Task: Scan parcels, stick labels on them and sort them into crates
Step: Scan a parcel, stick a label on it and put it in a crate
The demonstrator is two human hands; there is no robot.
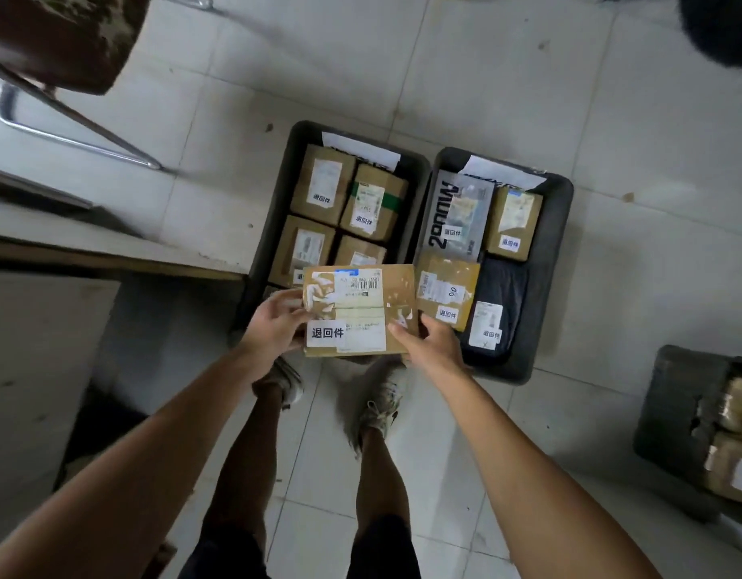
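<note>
A person stands on a tiled floor (486,77), both arms extended over two dark crates set side by side. The left hand (273,323) grips the left edge of a flat cardboard parcel (360,309), fingers curled under it and thumb on top. The right hand (432,342) holds the parcel's lower right corner, thumb pressed on the upper face, remaining fingers curled beneath. The parcel is held level above the near end of the left crate (296,140), overlapping the gap between the two crates. It carries a shipping label with barcode and a white sticker (327,333) with black characters at its lower left.

The left crate contains brown boxes packed in rows, each with a similar white sticker. The right crate (557,252) holds a grey bag, two brown boxes and a dark bag, likewise stickered. A third crate (674,403) with parcels sits at the right edge. A tabletop (35,348) lies at left.
</note>
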